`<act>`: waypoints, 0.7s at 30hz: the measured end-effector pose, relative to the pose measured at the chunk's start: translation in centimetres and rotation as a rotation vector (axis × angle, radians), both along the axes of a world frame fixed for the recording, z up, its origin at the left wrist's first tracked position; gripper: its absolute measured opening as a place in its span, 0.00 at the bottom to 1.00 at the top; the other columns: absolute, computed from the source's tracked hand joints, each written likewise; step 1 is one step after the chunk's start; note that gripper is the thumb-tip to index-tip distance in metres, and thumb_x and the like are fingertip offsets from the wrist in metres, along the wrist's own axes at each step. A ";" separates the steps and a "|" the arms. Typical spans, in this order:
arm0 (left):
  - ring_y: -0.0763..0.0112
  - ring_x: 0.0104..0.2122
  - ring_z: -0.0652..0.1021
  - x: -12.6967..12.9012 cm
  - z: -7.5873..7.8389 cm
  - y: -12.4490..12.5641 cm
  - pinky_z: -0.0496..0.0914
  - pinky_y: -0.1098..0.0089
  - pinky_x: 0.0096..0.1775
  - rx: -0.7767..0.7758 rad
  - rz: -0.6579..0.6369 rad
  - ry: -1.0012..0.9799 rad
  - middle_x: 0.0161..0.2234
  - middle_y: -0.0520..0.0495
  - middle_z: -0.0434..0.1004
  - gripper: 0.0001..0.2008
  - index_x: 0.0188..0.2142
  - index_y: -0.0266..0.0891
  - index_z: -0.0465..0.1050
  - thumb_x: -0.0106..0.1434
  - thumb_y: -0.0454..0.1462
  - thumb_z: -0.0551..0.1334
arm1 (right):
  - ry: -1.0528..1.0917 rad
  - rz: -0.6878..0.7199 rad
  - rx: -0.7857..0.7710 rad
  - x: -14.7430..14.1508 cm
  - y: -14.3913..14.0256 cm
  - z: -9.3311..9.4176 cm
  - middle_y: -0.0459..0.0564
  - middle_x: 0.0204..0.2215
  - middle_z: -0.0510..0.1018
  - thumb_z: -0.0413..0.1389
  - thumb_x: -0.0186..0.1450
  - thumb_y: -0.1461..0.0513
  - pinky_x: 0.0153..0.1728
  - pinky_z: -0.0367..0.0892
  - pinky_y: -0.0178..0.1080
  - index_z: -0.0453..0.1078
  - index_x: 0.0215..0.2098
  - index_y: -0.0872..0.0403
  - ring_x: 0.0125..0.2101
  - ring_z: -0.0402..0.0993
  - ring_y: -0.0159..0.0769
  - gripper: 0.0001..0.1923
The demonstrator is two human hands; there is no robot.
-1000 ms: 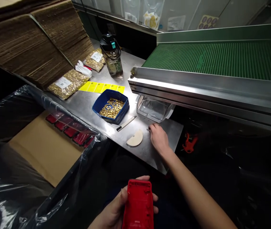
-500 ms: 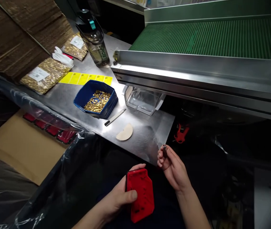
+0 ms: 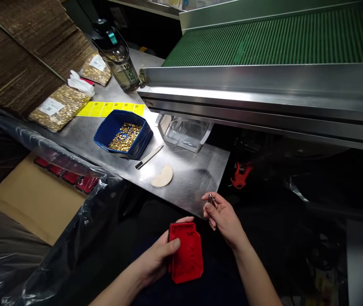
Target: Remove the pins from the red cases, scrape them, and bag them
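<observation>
My left hand (image 3: 158, 255) grips a red plastic part (image 3: 187, 255) with a dark edge, thumb across its near face. Small holes or studs dot that face, and one corner is cut off. To its right, my right hand (image 3: 222, 216) is closed in a pinch around a small dark, shiny metal piece (image 3: 211, 199); its kind is too small to make out. The two hands are apart, in front of the metal table's near edge. On the table, a blue bin (image 3: 104, 137) holds many small brass-coloured pieces. A utility knife (image 3: 149, 157) and a cream-coloured cut disc (image 3: 163, 176) lie nearby.
A green conveyor belt (image 3: 264, 42) with a metal side rail (image 3: 248, 102) runs along the right. Behind the bin are yellow labels (image 3: 100, 109), bags of brass pieces (image 3: 69, 106) and a water bottle (image 3: 122, 68). A plastic-lined box (image 3: 37, 199) with red parts stands left; an orange-red tool (image 3: 241, 175) lies right.
My right hand has turned and shifted a little to the left, with the small metal piece still pinched. The red part has tilted and risen slightly in my left hand. The view has shifted slightly.
</observation>
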State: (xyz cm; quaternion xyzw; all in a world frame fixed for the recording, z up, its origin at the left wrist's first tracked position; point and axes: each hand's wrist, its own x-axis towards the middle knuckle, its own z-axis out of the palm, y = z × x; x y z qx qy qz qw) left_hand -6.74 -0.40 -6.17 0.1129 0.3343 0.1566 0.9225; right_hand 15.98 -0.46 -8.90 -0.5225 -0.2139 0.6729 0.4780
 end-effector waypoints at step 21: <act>0.50 0.52 0.77 2.3 2.1 0.6 0.68 0.56 0.54 0.337 -0.090 -0.035 0.51 0.38 0.78 0.35 0.60 0.39 0.69 0.60 0.52 0.74 | -0.557 0.144 0.101 -3.5 -6.2 6.2 0.46 0.46 0.81 0.61 0.69 0.60 0.45 0.78 0.37 0.73 0.51 0.43 0.43 0.80 0.38 0.12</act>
